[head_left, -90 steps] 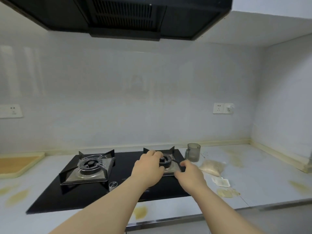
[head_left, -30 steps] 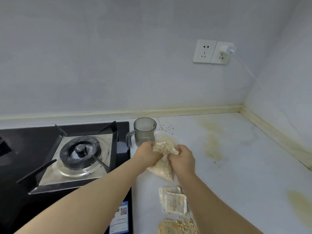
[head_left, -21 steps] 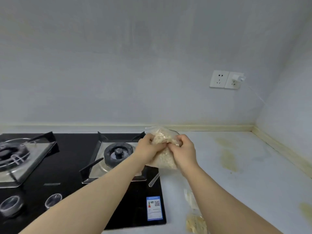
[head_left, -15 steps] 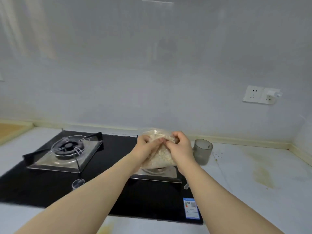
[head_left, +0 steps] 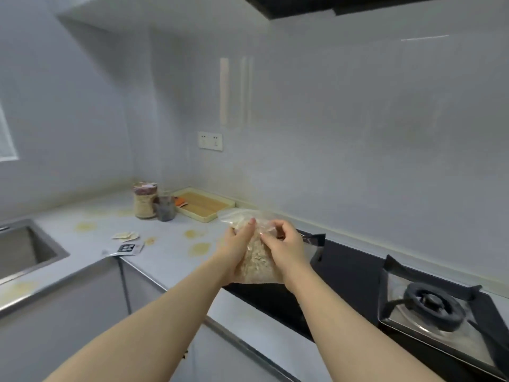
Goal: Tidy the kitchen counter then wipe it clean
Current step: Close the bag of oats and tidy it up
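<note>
Both of my hands hold a clear plastic bag of oats in the air, above the left edge of the black gas hob. My left hand grips the bag's left side and my right hand pinches its top right. The grey counter beneath carries yellow stains. Small torn sachets and a black-and-white packet lie on the counter near the sink.
A jar of grain and a grey cup stand at the back, beside a yellow tray. A steel sink is at the left. One burner shows at the right. A wall socket is behind.
I lifted the bag of oats off the counter right of the hob and carried it leftwards. My view has swung left to the sink corner, with the grip on the bag unchanged.
</note>
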### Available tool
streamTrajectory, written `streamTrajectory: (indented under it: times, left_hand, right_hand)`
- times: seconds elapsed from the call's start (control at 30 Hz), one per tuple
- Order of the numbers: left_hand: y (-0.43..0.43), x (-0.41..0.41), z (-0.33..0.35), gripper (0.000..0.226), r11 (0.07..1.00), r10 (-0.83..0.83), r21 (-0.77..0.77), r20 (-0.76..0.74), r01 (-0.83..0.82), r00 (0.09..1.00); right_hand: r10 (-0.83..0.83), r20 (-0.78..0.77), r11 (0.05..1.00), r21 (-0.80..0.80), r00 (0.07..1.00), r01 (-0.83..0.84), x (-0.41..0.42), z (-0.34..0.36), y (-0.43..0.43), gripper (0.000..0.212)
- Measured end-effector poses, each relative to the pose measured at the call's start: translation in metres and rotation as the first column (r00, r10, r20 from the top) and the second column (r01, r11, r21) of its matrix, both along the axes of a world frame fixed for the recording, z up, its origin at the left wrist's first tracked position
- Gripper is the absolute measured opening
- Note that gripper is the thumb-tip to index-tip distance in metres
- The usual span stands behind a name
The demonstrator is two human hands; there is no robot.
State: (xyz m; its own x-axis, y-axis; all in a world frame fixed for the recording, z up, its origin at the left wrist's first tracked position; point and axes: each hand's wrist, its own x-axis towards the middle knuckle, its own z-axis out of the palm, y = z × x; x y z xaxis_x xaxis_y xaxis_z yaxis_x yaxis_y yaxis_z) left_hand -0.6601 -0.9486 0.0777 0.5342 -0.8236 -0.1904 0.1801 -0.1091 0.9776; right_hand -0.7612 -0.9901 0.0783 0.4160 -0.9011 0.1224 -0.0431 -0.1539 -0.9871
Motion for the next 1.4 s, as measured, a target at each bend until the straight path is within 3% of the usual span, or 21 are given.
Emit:
streamTrajectory:
  times: [0.1, 0.17, 0.23, 0.43, 0.7, 0.83, 1.13, 1.27, 1.4]
  left_hand:
    - [0.028, 0.045, -0.002, 0.044, 0.981, 0.190, -0.044, 0.057, -0.188, 0.980]
    - [0.041, 0.071, -0.006, 0.035, 0.959, 0.285, -0.057, 0.177, -0.279, 0.942]
    - [0.050, 0.095, -0.011, 0.027, 0.934, 0.356, -0.070, 0.272, -0.350, 0.894]
    - [0.052, 0.157, -0.024, 0.024, 0.874, 0.467, -0.062, 0.379, -0.481, 0.799]
    - [0.000, 0.245, -0.033, 0.023, 0.851, 0.482, -0.021, 0.427, -0.524, 0.765]
    - [-0.019, 0.292, -0.037, 0.018, 0.846, 0.495, -0.027, 0.409, -0.532, 0.767]
    - [-0.039, 0.402, -0.052, 0.017, 0.872, 0.438, 0.035, 0.388, -0.488, 0.811]
    - [-0.055, 0.467, -0.059, 0.009, 0.904, 0.396, 0.026, 0.323, -0.426, 0.860]
    - [-0.071, 0.521, -0.065, 0.007, 0.924, 0.346, 0.049, 0.316, -0.379, 0.883]
  right_hand:
    - [0.098, -0.026, 0.994, 0.057, 0.995, -0.096, 0.055, 0.002, 0.020, 0.042]
    - [0.161, -0.048, 0.977, 0.150, 0.986, -0.152, 0.085, -0.001, 0.027, 0.063]
    - [0.230, -0.070, 0.948, 0.242, 0.971, -0.207, 0.116, -0.009, 0.030, 0.072]
    - [0.287, -0.167, 0.952, 0.161, 0.943, -0.261, 0.196, -0.034, 0.025, 0.058]
    - [0.369, -0.178, 0.929, 0.087, 0.912, -0.359, 0.285, -0.039, -0.037, 0.043]
    - [0.406, -0.173, 0.914, 0.072, 0.897, -0.399, 0.336, -0.043, -0.063, 0.047]
    - [0.429, -0.231, 0.903, 0.094, 0.873, -0.419, 0.438, -0.059, -0.090, 0.018]
    - [0.369, -0.260, 0.928, 0.058, 0.893, -0.367, 0.497, -0.067, -0.105, 0.012]
    - [0.294, -0.266, 0.956, 0.102, 0.918, -0.277, 0.546, -0.073, -0.114, 0.020]
